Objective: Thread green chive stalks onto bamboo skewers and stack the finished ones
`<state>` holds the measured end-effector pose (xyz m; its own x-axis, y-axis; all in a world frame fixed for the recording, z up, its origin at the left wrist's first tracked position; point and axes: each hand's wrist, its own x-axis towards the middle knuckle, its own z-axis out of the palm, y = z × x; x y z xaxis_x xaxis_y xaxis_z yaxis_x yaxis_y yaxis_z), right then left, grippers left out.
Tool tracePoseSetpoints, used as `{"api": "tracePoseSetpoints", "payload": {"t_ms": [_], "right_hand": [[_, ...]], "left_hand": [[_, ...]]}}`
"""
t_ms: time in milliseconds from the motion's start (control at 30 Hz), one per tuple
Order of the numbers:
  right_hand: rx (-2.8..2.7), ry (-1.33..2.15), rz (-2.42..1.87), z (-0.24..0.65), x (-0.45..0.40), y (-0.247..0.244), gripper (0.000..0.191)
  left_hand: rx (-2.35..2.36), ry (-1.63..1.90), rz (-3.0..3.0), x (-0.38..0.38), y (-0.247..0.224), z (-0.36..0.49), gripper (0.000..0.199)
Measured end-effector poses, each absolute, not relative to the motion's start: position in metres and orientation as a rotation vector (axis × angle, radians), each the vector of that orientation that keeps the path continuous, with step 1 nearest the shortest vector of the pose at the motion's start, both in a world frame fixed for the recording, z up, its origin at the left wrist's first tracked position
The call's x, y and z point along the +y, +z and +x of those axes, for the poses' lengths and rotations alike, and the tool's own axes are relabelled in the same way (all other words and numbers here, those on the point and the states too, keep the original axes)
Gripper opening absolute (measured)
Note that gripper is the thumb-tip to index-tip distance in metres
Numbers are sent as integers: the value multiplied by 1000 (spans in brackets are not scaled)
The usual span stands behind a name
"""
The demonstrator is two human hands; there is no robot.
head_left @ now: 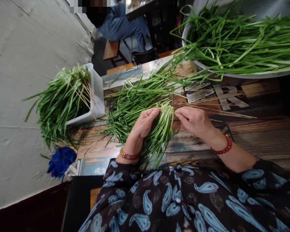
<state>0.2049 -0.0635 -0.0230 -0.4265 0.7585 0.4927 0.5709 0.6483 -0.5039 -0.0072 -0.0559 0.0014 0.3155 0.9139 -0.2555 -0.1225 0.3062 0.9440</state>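
A bunch of garlic chives (pixel 166 117) hangs between my two hands, its pale cut ends up and its green leaves trailing toward me. My left hand (pixel 146 120) is closed at the left side of the bunch, thumb and finger pinched against the stalks. On the right side my right hand (pixel 194 120) is closed in a pinch beside the stalks, apparently on a thin bamboo skewer that its fingers mostly hide. Loose bamboo skewers (pixel 232 112) lie on the table behind and right of my right hand. More loose chives (pixel 132 100) are heaped beyond my left hand.
A white plastic bin (pixel 98 96) at the left holds skewered chives. A large metal basin (pixel 200 66) full of chives stands at the back right. Blue gloves (pixel 61 162) lie near the wall (pixel 26 80). Beyond the wooden table (pixel 256 137), a person (pixel 120 25) sits near a bench (pixel 111 50).
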Motion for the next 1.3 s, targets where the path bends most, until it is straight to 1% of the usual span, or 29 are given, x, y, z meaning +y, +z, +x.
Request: {"api": "tracePoseSetpoints", "payload": {"t_ms": [67,200,433,567,667,767,867,933,1000,1067,1200,1267,1300], "right_hand": [[-2143,334,-1024,204,-64,-23,21],[-2113,333,-1017,203,-65,-22,19],[-2092,378,-1017,205,-65,-19,17],[-2073,462,-1045,206,-66,-19,17],[-2047,623,-1108,206,-64,-18,14],[-2014,974,-1147,207,-64,-13,10],[-1998,1342,-1061,208,-65,-6,10],[-2009,1472,-1018,210,-66,-2,14],[-2041,1518,-1013,212,-68,2,20],[-2069,1543,-1006,214,-69,5,23],[-2057,1639,-1001,213,-71,8,15],[-2030,1604,-1004,210,-72,7,14],[-2018,1558,-1007,208,-73,5,16]], "left_hand": [[1000,829,1045,-56,2,-8,37],[997,770,1112,-55,2,-11,46],[949,692,1060,-58,-1,-9,33],[1021,687,1095,-57,-2,-8,33],[1048,643,1254,-55,0,-10,36],[962,525,1418,-54,5,-13,35],[862,412,1528,-54,9,-19,31],[824,338,1588,-54,13,-26,30],[806,281,1613,-53,18,-35,32],[831,284,1600,-50,24,-44,36],[1093,509,1608,-38,29,-48,30],[1196,568,1668,-29,24,-42,28],[1218,565,1713,-25,20,-37,27]]}}
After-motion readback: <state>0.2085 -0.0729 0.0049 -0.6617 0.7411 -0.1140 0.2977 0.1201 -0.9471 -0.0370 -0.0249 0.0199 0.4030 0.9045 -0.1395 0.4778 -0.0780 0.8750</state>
